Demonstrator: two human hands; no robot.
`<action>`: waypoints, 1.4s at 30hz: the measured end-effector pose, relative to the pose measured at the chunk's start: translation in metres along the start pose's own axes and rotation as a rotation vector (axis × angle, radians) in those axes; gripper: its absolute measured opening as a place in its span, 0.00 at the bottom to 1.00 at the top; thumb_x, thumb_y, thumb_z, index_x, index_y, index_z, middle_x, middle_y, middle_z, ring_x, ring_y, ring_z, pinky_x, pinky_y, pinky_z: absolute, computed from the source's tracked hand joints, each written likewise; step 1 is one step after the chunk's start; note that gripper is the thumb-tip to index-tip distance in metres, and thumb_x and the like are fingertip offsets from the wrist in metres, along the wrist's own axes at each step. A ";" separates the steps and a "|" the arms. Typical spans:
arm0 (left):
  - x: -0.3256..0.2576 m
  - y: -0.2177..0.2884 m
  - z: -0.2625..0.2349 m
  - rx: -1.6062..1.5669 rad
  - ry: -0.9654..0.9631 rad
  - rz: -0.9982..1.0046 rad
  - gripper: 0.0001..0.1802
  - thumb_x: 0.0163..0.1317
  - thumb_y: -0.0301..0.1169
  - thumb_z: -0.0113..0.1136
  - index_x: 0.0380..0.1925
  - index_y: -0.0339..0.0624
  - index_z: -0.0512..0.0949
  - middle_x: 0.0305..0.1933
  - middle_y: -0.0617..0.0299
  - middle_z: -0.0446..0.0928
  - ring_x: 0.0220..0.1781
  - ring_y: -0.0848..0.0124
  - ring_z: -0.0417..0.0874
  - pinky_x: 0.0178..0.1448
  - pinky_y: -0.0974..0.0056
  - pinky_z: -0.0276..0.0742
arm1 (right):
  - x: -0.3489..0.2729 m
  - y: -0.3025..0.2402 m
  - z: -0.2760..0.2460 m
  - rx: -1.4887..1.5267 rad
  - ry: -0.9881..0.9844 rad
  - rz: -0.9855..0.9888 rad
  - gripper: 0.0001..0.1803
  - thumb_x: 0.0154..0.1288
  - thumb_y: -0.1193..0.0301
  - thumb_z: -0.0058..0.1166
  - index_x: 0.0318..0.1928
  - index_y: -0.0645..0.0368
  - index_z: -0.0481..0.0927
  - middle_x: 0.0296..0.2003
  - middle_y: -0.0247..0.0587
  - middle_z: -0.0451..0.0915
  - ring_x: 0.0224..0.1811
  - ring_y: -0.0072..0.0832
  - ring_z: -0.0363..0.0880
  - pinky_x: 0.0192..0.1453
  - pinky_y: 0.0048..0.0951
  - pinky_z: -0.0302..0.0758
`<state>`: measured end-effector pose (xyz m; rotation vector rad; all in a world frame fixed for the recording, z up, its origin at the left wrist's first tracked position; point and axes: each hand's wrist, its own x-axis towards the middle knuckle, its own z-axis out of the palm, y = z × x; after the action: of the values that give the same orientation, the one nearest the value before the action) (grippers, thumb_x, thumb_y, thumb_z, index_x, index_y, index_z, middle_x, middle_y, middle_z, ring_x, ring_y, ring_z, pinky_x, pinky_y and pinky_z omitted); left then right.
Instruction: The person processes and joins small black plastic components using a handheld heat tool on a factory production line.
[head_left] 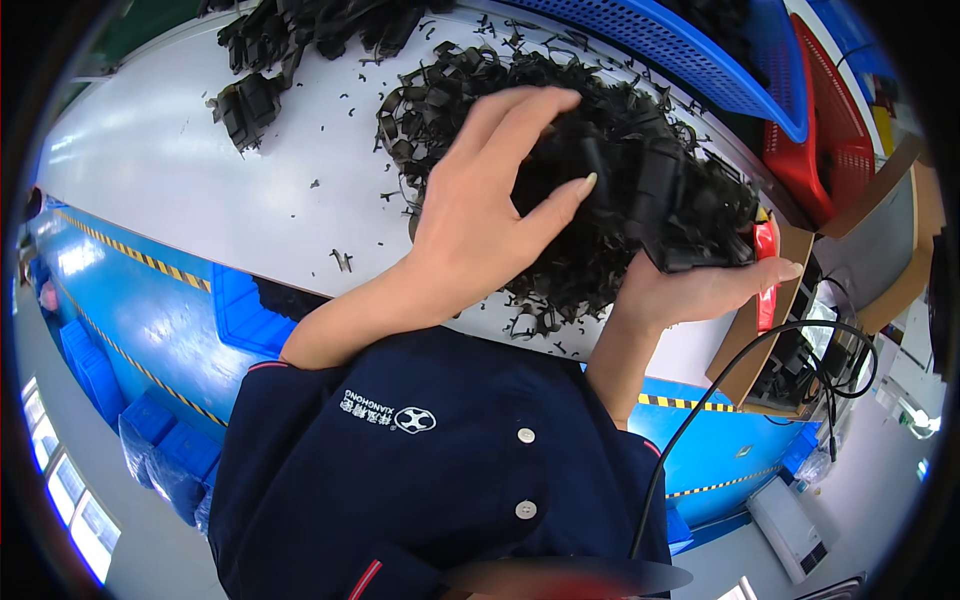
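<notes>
My left hand (pixel 490 190) reaches over a heap of small black plastic scraps (pixel 420 120), thumb and fingers spread apart. Dark pieces beside its fingers are blurred, and I see none gripped. To the right, my right hand (pixel 690 290) is closed around a black molded plastic part (pixel 660 190), which it keeps above the heap's right side. A slim red handle (pixel 766 275) shows by the thumb of that hand; the rest of that object is hidden.
More black molded parts (pixel 250 105) lie at the table's far left. Behind the heap stand a blue perforated basket (pixel 690 60) and a red basket (pixel 815 120). At the right are a cardboard box (pixel 740 340) and a looping black cable (pixel 740 375). Loose scraps dot the white table (pixel 180 150).
</notes>
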<state>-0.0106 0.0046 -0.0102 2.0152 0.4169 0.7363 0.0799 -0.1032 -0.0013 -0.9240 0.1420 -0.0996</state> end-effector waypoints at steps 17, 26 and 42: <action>-0.008 -0.018 -0.005 -1.386 -0.421 -0.597 0.18 0.53 0.26 0.47 0.46 0.34 0.63 0.40 0.57 0.72 0.48 0.72 0.71 0.49 0.68 0.68 | 0.010 0.001 -0.005 -0.195 -0.751 0.226 0.25 0.67 0.52 0.27 0.36 0.60 0.72 0.52 0.54 0.65 0.56 0.40 0.62 0.60 0.41 0.57; 0.009 -0.010 0.004 -1.697 -0.724 -0.440 0.31 0.52 0.41 0.35 0.54 0.30 0.59 0.44 0.50 0.70 0.45 0.67 0.71 0.51 0.67 0.66 | -0.009 -0.005 0.000 -0.718 -0.502 -0.244 0.30 0.67 0.53 0.27 0.38 0.70 0.72 0.21 0.42 0.74 0.22 0.23 0.72 0.26 0.17 0.66; 0.003 -0.011 -0.026 -1.167 -0.467 -0.843 0.26 0.56 0.43 0.51 0.45 0.30 0.68 0.41 0.53 0.73 0.41 0.66 0.77 0.45 0.63 0.77 | -0.011 -0.010 -0.015 -0.256 -0.514 -0.535 0.39 0.62 0.42 0.18 0.37 0.68 0.70 0.05 0.33 0.55 0.05 0.20 0.53 0.09 0.19 0.51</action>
<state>-0.0251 0.0294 -0.0084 0.7198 0.3712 -0.0865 0.0659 -0.1194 -0.0018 -1.1968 -0.5849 -0.3398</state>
